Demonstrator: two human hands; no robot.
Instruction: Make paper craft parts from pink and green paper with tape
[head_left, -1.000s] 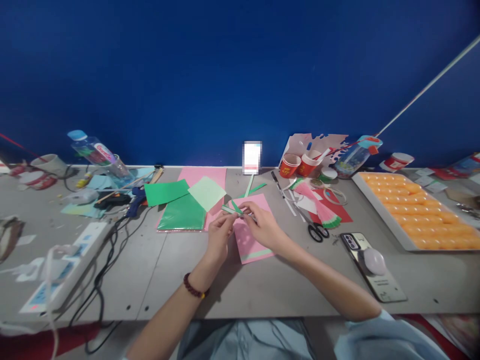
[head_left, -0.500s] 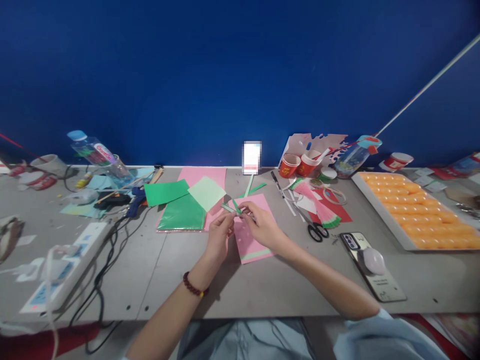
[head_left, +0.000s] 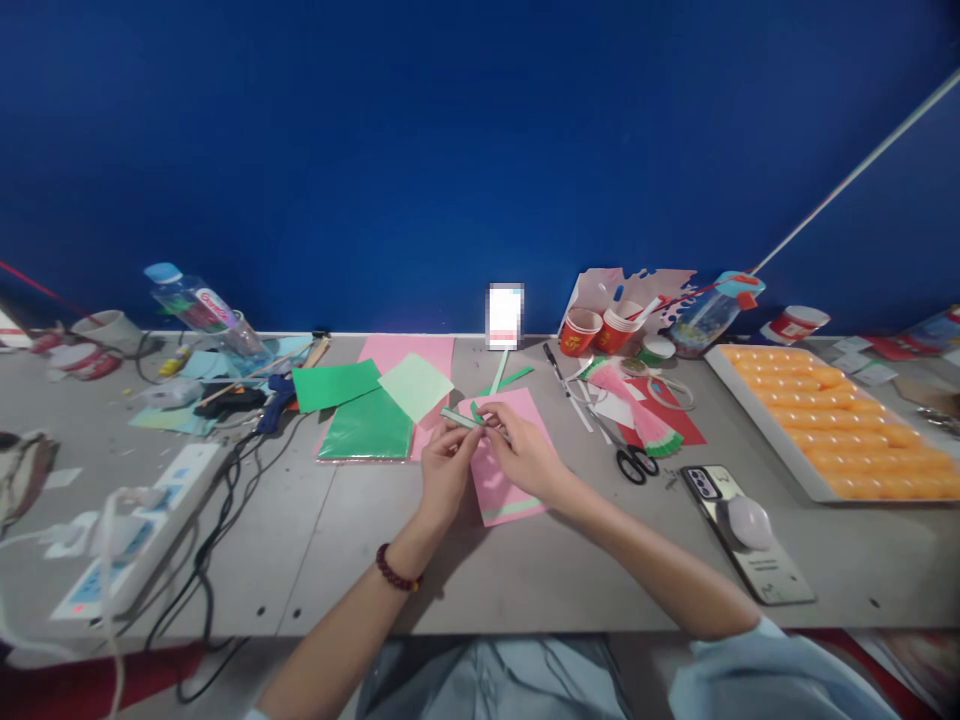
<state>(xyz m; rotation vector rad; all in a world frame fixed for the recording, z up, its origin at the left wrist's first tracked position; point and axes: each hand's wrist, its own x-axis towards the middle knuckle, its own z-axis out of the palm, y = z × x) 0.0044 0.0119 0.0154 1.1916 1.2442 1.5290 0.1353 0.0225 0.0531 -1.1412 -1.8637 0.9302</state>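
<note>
My left hand (head_left: 448,465) and my right hand (head_left: 521,450) meet over a pink paper sheet (head_left: 510,490). Between their fingertips is a green paper strip (head_left: 459,417), pinched from both sides; a darker green piece of it shows near the right fingers. How the strip is folded there is partly hidden by my fingers. Just beyond the hands, a pale green strip (head_left: 499,372) and a dark green strip (head_left: 517,379) lie crossed on the table. To the left sit a pale green square (head_left: 415,387) and green paper (head_left: 367,430).
Black scissors (head_left: 636,464), a pen (head_left: 552,357) and a phone (head_left: 750,540) lie at the right, before a tray of orange balls (head_left: 832,420). Red paper cups (head_left: 581,332) stand behind. A glue gun (head_left: 277,400), cables and a power strip (head_left: 150,530) occupy the left.
My left hand has shifted slightly right, closer to the right hand, and its fingers have moved along the green strip. The camera view has drifted a little.
</note>
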